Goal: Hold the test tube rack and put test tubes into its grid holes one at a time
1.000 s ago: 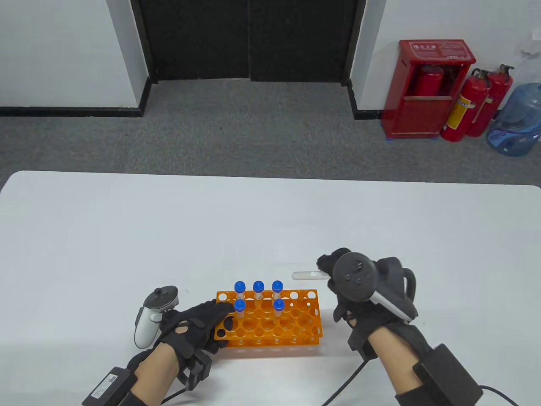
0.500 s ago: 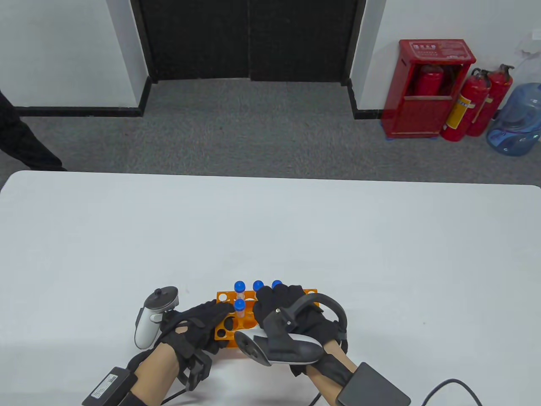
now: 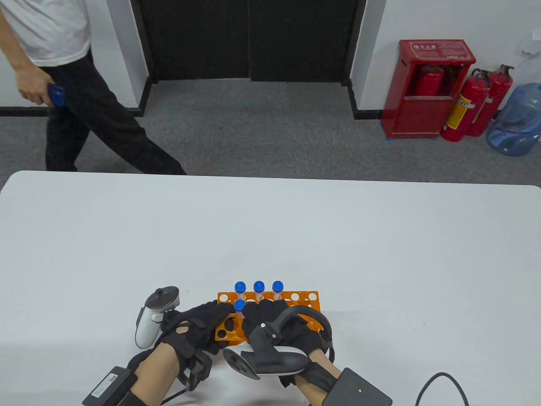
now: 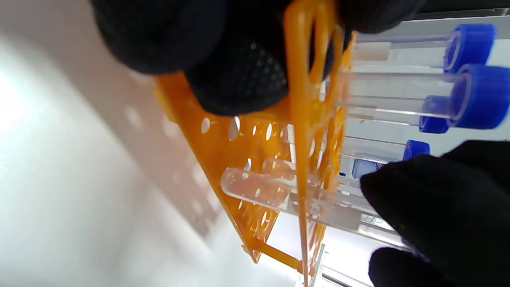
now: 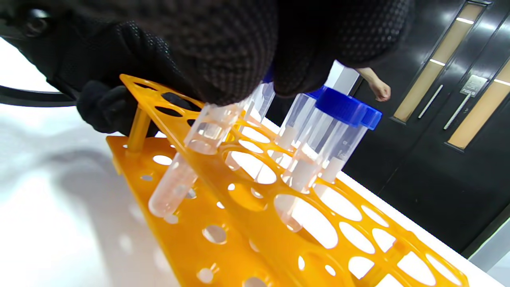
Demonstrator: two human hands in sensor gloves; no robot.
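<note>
The orange test tube rack [image 3: 305, 298] stands near the table's front edge. My left hand [image 3: 219, 315] grips its left end; its fingers [image 4: 239, 71] wrap the top plate. Several blue-capped tubes [image 3: 258, 287] stand in the back rows. My right hand [image 3: 262, 313] is over the rack's middle and pinches a clear test tube [image 5: 187, 167] at its top. The tube passes through a top-plate hole, tilted, with its round tip [image 4: 239, 185] close to the lower plate. In the table view my right hand hides this tube.
The white table [image 3: 270, 232] stretches far beyond the rack. A person [image 3: 72, 105] walks on the floor behind the table's far left corner. A red extinguisher cabinet [image 3: 431, 89] and a water jug [image 3: 515, 120] stand by the far wall.
My right hand carried the tube from right of the rack to above it and lowered it into a hole. The left hand stayed on the rack. A person walked in at the back left.
</note>
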